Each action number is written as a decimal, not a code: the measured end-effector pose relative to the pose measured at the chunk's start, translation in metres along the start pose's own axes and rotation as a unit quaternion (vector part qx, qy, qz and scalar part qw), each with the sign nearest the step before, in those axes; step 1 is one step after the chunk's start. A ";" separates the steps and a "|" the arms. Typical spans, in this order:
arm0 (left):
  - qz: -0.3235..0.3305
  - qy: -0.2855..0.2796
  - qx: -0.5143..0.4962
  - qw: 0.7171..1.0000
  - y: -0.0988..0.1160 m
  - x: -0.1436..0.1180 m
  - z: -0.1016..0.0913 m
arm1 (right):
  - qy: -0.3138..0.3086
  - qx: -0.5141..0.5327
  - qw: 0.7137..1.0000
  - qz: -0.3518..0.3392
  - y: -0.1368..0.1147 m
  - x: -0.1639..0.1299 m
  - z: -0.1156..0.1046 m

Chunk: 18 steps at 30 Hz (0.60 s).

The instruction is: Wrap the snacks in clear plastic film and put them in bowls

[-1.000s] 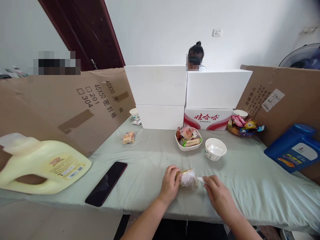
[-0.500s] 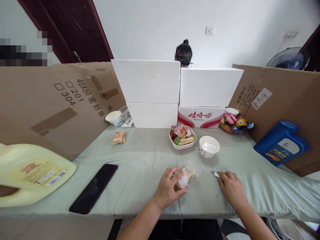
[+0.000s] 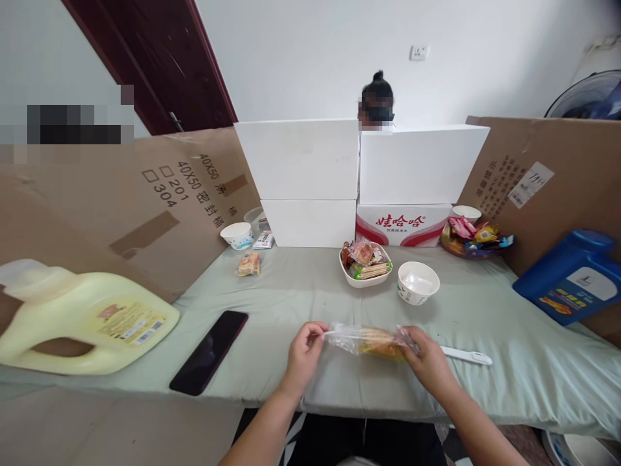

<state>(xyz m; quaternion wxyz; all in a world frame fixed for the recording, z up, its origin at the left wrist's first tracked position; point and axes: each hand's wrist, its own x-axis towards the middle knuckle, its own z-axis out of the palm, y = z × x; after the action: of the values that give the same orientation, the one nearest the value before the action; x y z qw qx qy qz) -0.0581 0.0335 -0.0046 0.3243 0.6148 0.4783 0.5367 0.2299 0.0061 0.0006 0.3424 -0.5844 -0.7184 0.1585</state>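
Item: clear snack packet (image 3: 371, 340), biscuit-like contents, held just above near edge of desk (image 3: 301, 291) between both hands. Left hand (image 3: 303, 356): grip pinching packet's left end. Right hand (image 3: 427, 359): grip closed on right end. White knife-like tool (image 3: 466, 355), possibly plastic, lies on desk just right of right hand. White bowl of snacks (image 3: 366, 266) and empty paper bowl (image 3: 418, 283) beyond packet. Black phone (image 3: 209, 351) and yellow jug (image 3: 82, 320) at left. Blue jug (image 3: 572, 278) at right.
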 end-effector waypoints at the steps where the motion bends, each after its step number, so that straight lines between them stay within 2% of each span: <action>1: -0.028 0.036 0.008 0.999 -0.003 0.001 -0.007 | 0.013 0.001 1.000 0.017 0.007 -0.006 -0.004; 3: -0.041 0.108 0.054 0.992 -0.003 0.000 -0.016 | 0.052 0.000 0.998 0.041 0.013 -0.017 -0.009; 4: -0.019 0.131 0.081 0.988 0.000 -0.002 -0.018 | 0.080 -0.005 0.996 0.045 0.012 -0.023 -0.011; 5: 0.021 0.134 0.102 0.985 0.007 -0.006 -0.017 | 0.111 -0.013 0.993 0.042 0.008 -0.027 -0.012; 6: 0.078 0.113 0.115 0.984 0.016 -0.012 -0.014 | 0.146 -0.022 0.989 0.029 0.003 -0.029 -0.014; 8: 0.215 0.003 0.114 0.970 0.040 -0.027 -0.002 | 0.202 -0.043 0.978 -0.018 -0.012 -0.029 -0.016; 10: 0.336 -0.132 0.093 0.928 0.062 -0.043 0.013 | 0.222 -0.059 0.970 -0.077 -0.027 -0.025 -0.019; 12: 0.389 -0.228 0.100 0.887 0.077 -0.053 0.027 | 0.224 -0.072 0.965 -0.116 -0.039 -0.020 -0.023; 14: 0.369 -0.249 0.178 0.878 0.079 -0.052 0.038 | 0.236 -0.082 0.960 -0.127 -0.047 -0.017 -0.026; 16: 0.306 -0.215 0.294 0.880 0.072 -0.042 0.044 | 0.241 -0.078 0.957 -0.138 -0.056 -0.017 -0.028; 18: 0.250 -0.180 0.373 0.875 0.061 -0.028 0.047 | 0.182 -0.058 0.965 -0.178 -0.065 -0.020 -0.026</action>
<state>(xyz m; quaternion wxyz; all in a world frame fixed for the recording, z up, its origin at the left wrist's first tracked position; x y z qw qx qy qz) 0.0026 -0.0077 0.0309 0.0066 0.8749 0.4070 0.2622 0.2016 -0.0341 0.0539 0.4554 -0.4850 -0.7445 -0.0563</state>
